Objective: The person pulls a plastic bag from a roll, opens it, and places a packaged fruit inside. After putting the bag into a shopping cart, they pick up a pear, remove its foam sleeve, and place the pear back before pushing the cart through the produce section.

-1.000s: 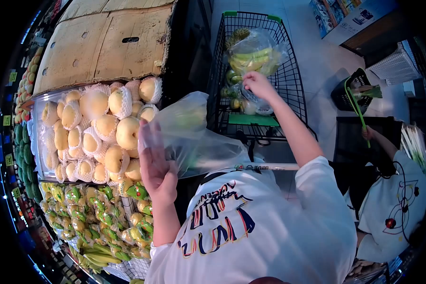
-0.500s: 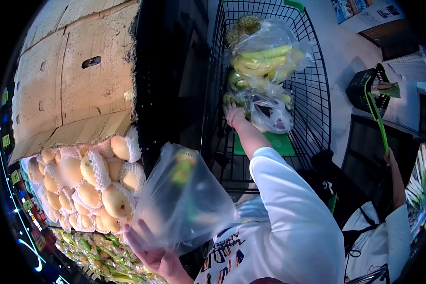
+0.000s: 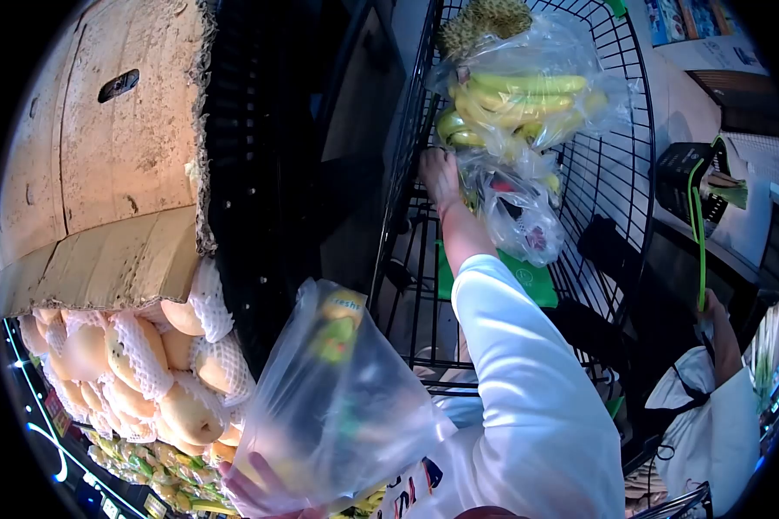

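Note:
My left hand (image 3: 264, 486) is low on the left at a clear plastic bag (image 3: 346, 406), partly seen through the film. Its fingers are somewhat apart, and the bag hangs from it. A printed green-and-yellow patch shows near the bag's far corner. With fingers curled, my right hand (image 3: 441, 177) reaches down inside the shopping cart (image 3: 415, 251), by its left wall. It is beside a clear bag of produce (image 3: 519, 212); what its fingers close on is hidden. Just beyond lie bagged bananas (image 3: 524, 99) and a durian (image 3: 485, 26).
To the left, pears in foam nets (image 3: 138, 372) lie below a cardboard box (image 3: 130, 147). Packaged greens (image 3: 160, 471) are lower. On the right, another person's hand (image 3: 714, 320) holds a green handle (image 3: 699, 225) by a black basket (image 3: 684, 177).
The view has shifted, so the cart appears further right and the pears further left. My right hand has moved slightly up along the cart's left side, its fingers now more curled.

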Action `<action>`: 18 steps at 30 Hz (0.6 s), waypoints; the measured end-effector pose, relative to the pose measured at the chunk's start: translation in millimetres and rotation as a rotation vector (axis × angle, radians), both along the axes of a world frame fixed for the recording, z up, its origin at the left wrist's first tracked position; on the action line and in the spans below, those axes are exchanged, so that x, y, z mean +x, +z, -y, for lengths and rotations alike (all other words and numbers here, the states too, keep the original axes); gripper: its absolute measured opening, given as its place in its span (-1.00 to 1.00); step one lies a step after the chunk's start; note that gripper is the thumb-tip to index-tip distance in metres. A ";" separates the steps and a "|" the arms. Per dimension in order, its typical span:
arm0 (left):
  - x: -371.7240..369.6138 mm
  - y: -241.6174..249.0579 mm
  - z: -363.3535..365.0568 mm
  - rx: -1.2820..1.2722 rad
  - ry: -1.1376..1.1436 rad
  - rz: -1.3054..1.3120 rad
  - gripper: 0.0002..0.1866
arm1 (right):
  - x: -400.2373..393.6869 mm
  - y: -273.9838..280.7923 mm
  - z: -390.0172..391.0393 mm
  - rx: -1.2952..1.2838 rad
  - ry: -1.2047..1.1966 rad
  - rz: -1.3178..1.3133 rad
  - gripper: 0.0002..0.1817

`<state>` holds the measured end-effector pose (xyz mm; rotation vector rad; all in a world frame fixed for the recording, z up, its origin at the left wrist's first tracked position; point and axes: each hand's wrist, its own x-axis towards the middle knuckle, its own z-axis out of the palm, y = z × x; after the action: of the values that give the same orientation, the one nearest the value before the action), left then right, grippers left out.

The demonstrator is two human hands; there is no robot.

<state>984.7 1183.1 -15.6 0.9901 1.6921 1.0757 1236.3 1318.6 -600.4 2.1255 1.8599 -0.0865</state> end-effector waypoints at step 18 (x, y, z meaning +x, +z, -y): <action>-19.2 -7.3 32.8 0.153 -0.127 0.248 0.11 | 34.0 121.1 53.9 0.506 -0.487 -1.068 -0.21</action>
<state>965.5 1150.3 -22.9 1.0013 1.3458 1.2035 1270.3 1264.7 -479.3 3.2474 1.8586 -1.1738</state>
